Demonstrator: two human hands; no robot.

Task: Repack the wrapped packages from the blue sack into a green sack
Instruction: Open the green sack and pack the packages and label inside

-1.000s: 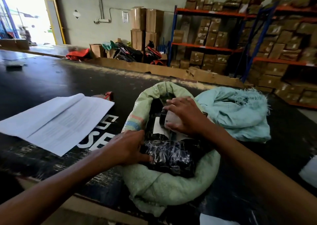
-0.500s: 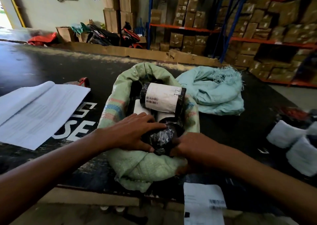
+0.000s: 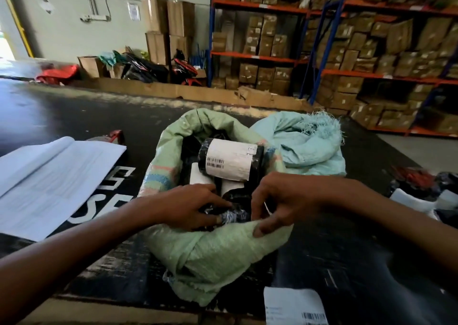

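on the black table (image 3: 74, 111) in a shelved storeroom, the left hand (image 3: 188, 206) presses flat on a crinkly black-wrapped package (image 3: 235, 216) while the right hand (image 3: 280, 205) pinches the near rim of the woven green sack (image 3: 218, 252). the labelled cylinder (image 3: 230, 159) on top could roll out if that limp rim sags, and the slumped blue sack (image 3: 307, 146) lies just right.

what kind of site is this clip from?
Most likely a warehouse or parcel-sorting depot. Orange-and-blue pallet racking stacked with cardboard boxes lines the back wall, and on the black worktable a green sack holds a wrapped package with a barcode shipping label.
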